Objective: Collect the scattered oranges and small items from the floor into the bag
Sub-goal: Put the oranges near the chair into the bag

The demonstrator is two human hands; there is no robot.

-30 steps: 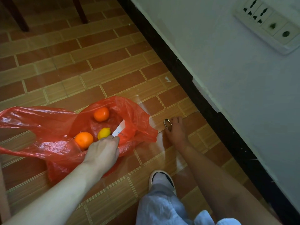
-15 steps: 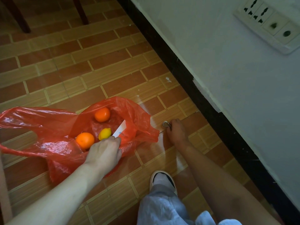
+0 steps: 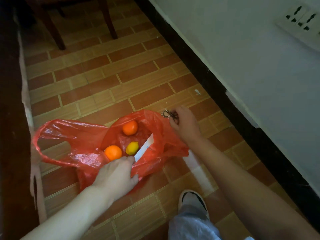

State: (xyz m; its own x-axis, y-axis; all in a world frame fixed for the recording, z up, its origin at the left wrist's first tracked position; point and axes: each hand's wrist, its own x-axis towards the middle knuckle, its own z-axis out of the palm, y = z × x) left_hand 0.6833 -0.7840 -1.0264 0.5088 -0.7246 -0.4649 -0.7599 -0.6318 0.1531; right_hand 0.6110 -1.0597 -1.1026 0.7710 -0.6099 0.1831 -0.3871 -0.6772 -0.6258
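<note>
Right hand (image 3: 184, 122) pinching small metal chain (image 3: 166, 113) just beyond rim of red plastic bag (image 3: 83, 135), left hand (image 3: 117, 175) gripping near rim; risk: limp film sagging shut, chain dropping outside onto tiled floor (image 3: 121, 80).

chair legs (image 3: 57, 34), wall socket (image 3: 301, 23), shoe (image 3: 192, 199)
</note>
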